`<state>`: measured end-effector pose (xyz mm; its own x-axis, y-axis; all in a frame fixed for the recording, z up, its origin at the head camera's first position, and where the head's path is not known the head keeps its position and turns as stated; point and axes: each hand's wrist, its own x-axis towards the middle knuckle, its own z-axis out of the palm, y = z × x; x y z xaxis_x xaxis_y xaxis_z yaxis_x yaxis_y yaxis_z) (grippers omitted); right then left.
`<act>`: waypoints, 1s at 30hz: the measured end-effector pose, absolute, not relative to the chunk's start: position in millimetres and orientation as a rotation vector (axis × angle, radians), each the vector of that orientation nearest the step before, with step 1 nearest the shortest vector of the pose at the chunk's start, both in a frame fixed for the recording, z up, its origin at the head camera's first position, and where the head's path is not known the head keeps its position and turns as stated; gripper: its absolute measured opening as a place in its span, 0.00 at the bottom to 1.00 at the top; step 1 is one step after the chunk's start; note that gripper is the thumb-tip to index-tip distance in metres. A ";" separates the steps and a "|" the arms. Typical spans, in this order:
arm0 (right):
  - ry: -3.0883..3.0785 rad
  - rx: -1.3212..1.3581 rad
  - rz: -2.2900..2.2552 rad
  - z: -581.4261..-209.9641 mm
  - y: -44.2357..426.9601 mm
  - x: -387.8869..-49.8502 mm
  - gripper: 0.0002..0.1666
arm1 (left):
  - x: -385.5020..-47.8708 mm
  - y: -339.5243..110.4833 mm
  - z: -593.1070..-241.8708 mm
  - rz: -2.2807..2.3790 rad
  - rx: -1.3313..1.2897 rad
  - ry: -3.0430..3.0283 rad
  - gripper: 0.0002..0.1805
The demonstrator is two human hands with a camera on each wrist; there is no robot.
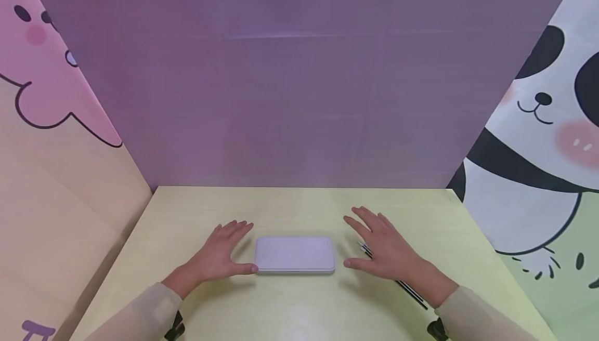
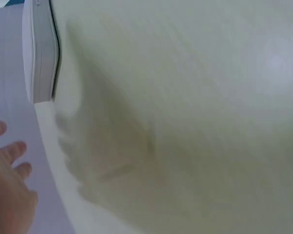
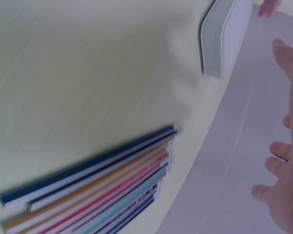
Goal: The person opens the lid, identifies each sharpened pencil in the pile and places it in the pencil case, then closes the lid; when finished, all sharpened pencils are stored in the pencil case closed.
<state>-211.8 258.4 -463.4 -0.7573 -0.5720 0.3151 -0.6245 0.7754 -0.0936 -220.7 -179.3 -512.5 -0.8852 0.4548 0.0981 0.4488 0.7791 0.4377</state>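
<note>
A flat pale lavender case [image 1: 295, 253] with rounded corners lies closed on the table between the two hands. My left hand [image 1: 222, 252] hovers at its left side, fingers spread. In the head view the thumb tip overlaps the case's near left corner; whether it touches cannot be told. To the right of the case, and apart from it, my right hand [image 1: 386, 247] is held over the table with fingers spread, holding nothing. Beneath it lie several slim, striped pencil-like sticks [image 3: 102, 180] in dark blue, orange, red and teal, side by side; the head view shows only part of them.
The pale wood-look table [image 1: 290, 310] ends at a purple back wall [image 1: 299, 96]. A pink and beige cartoon panel [image 1: 61, 185] stands at the left, and a panda panel [image 1: 524, 174] at the right. Both hands cast shadows on the tabletop.
</note>
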 end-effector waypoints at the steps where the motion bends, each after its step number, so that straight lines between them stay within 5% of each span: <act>1: -2.689 0.948 0.312 -463.3 254.9 -212.1 0.55 | -220.9 -179.4 -514.6 0.786 0.731 2.911 0.60; 12: -2.801 1.009 0.702 -469.4 211.6 -214.9 0.36 | -218.2 -173.3 -534.1 1.270 0.479 2.602 0.57; 30: -2.742 1.180 0.771 -507.0 163.6 -210.0 0.26 | -211.8 -160.1 -542.5 1.216 0.416 2.679 0.61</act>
<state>-210.0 163.6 -507.0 -0.7053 -0.6657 0.2436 -0.6951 0.5822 -0.4217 -211.8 -160.1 -542.5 -0.9466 0.3201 -0.0389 0.1814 0.6283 0.7565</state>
